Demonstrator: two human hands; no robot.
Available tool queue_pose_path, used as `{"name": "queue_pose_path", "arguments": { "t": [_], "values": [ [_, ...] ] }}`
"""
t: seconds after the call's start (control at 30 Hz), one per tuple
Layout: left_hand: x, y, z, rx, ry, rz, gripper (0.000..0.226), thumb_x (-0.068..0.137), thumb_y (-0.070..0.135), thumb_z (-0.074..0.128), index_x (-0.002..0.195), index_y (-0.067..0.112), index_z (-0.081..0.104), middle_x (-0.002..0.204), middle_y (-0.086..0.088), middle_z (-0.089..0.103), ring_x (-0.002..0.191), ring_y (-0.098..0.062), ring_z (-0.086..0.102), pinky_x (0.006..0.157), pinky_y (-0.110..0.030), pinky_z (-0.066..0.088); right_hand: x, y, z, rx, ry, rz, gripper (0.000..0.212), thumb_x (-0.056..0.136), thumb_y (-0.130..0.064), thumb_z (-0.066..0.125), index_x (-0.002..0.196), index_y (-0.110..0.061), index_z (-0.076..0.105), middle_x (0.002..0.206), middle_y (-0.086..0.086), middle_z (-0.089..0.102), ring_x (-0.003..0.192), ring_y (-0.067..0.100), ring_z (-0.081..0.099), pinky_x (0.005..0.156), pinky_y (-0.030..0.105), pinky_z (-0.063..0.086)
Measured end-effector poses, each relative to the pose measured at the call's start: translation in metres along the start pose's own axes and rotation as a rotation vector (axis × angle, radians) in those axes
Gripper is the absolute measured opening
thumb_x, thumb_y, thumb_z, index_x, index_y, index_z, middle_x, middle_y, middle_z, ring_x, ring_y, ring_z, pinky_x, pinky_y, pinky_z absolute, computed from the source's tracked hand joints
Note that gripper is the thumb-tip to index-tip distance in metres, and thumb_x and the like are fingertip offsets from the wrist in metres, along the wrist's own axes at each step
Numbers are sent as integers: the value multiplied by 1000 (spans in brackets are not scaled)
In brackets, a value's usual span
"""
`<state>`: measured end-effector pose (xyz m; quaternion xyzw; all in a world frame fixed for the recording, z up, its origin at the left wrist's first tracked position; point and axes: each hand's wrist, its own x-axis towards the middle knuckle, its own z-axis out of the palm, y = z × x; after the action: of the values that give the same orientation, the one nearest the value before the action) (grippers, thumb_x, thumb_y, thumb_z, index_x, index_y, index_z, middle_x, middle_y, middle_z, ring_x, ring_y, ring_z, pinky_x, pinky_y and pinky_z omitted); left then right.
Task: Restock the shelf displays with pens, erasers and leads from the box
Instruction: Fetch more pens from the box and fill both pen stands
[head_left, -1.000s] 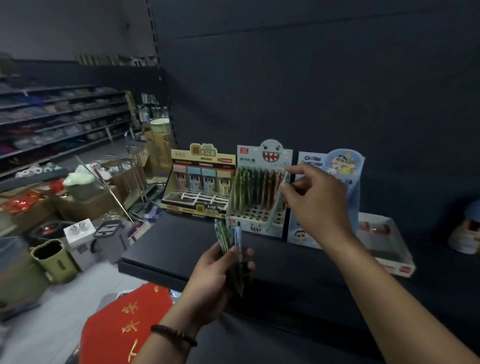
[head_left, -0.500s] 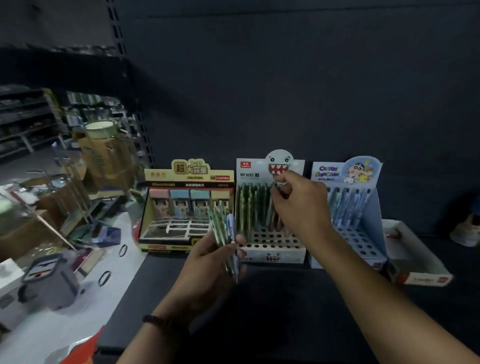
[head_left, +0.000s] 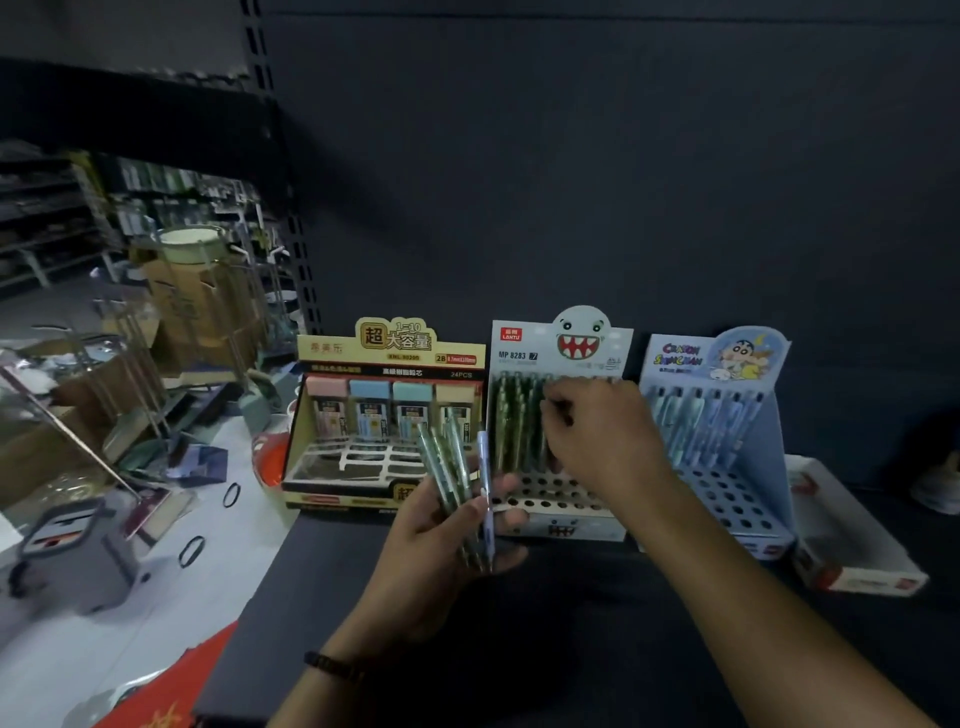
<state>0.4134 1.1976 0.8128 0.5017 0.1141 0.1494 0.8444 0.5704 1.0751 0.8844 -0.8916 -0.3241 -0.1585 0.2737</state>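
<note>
Your right hand (head_left: 597, 441) sinks lower into the monster display (head_left: 571, 527), fingers curled among racked pens (head_left: 511, 415), grip unclear.
Left hand (head_left: 436, 556) clutches the spare pens (head_left: 452, 467); loosen it and they spill onto the shelf (head_left: 571, 634).

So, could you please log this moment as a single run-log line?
phase: restocking middle pen display | left hand: holds pen bundle | right hand: fingers at display's standing pens, grip hidden
</note>
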Motion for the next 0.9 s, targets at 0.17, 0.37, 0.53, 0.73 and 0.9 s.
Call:
{"name": "queue_pose_path", "arguments": {
  "t": [0.17,0.37,0.53,0.73,0.9],
  "values": [
    [0,-2,-3,18,-12,6,35,110,5,49,144,12,53,134,-14,72,118,-40,72,88,-52,62,-14,-8,-16,228,72,-29,22,102,-35,66,121,-29,75,71,-9,72,61,5,66,74,33,61],
    [-3,-1,6,-9,-124,0,36,109,4,48,143,12,59,133,-21,71,107,-34,75,83,-45,63,-30,-4,-3,506,-303,-37,33,89,-48,78,120,-37,77,110,-15,75,93,-2,73,87,35,62],
    [6,-4,25,34,-129,12,34,110,4,47,140,10,62,129,-23,72,113,-44,73,88,-52,63,-36,17,-21,824,-223,70,9,90,-19,85,96,-17,79,96,1,78,82,22,78,73,40,66],
    [21,-11,61,124,-203,22,31,109,3,50,139,9,55,130,-19,73,113,-46,73,96,-59,59,-45,52,-68,833,224,190,28,89,-5,82,114,-15,73,67,8,75,54,23,71,57,34,61],
    [28,-26,97,79,-285,-72,30,111,8,47,140,5,50,129,-18,74,115,-46,72,96,-56,61,-39,96,-99,730,435,284,24,89,-11,85,110,-18,75,70,6,77,61,25,77,65,43,66]
  ]
}}
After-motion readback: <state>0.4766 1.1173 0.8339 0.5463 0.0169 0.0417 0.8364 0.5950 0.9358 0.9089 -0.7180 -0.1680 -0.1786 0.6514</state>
